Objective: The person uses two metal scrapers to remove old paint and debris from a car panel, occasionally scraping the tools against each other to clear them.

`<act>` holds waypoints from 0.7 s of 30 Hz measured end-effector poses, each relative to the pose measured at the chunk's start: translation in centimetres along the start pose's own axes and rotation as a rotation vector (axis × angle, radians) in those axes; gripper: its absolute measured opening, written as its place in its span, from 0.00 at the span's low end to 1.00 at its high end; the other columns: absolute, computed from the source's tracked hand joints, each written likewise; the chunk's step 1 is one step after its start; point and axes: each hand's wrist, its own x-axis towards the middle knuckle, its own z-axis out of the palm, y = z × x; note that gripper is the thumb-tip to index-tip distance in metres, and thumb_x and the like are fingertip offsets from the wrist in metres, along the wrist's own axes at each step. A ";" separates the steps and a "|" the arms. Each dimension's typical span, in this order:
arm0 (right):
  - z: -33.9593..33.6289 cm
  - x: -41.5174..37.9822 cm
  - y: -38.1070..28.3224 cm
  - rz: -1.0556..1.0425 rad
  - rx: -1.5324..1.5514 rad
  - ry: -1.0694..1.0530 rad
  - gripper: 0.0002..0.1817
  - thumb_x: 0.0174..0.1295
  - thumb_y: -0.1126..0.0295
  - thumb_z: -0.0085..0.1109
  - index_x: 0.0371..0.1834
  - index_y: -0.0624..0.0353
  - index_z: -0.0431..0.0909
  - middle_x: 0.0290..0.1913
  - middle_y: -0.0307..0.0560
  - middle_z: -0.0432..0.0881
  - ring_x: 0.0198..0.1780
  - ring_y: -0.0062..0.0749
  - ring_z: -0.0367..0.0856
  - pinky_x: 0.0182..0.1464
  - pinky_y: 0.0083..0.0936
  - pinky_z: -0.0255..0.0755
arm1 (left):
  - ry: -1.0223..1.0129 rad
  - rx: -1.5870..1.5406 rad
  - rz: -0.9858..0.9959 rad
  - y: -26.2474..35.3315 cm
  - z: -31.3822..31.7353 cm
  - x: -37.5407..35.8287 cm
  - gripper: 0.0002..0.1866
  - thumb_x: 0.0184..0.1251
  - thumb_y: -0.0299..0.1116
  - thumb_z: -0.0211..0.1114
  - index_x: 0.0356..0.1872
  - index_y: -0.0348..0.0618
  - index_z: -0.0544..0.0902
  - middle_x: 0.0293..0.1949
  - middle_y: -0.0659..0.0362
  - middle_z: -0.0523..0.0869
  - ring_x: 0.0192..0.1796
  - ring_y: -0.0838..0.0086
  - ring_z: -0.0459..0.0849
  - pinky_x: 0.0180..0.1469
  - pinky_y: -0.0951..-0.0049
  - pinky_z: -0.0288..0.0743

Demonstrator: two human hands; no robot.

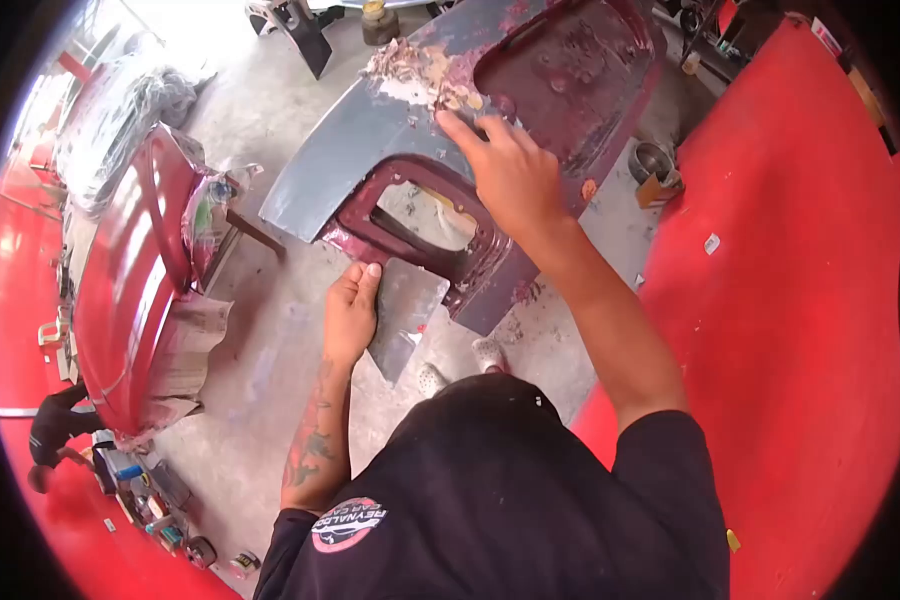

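My left hand [351, 312] is closed on one edge of a flat grey plate [410, 310], thumb on top. The plate lies just in front of a car body panel [315, 185], grey on the outside and dark maroon inside, with large cut-outs. Over the panel's middle is my right hand [515, 172], its index finger stretched out and the others partly bent. That fingertip meets the edge of a heap of crumbled filler and paint flakes [410, 75]. Nothing shows in the right hand, though its palm side is hidden.
A red car part [130, 290] with masking paper stands at left, near plastic sheeting [130, 110]. A co-worker [60, 430] bends beside tools and cans [155, 500]. Red car bodywork [790, 330] fills the right. A metal bowl [650, 160] and a jar [379, 22] are near the panel.
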 end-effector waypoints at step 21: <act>0.8 -3.2 -1.4 0.011 0.218 0.177 0.23 0.59 0.75 0.54 0.59 0.46 0.76 0.48 0.44 0.78 0.41 0.41 0.82 0.34 0.31 0.82 | -0.001 0.071 0.071 -0.6 -0.4 1.2 0.18 0.78 0.40 0.55 0.26 0.41 0.72 0.24 0.71 0.69 0.29 0.86 0.64 0.32 0.79 0.63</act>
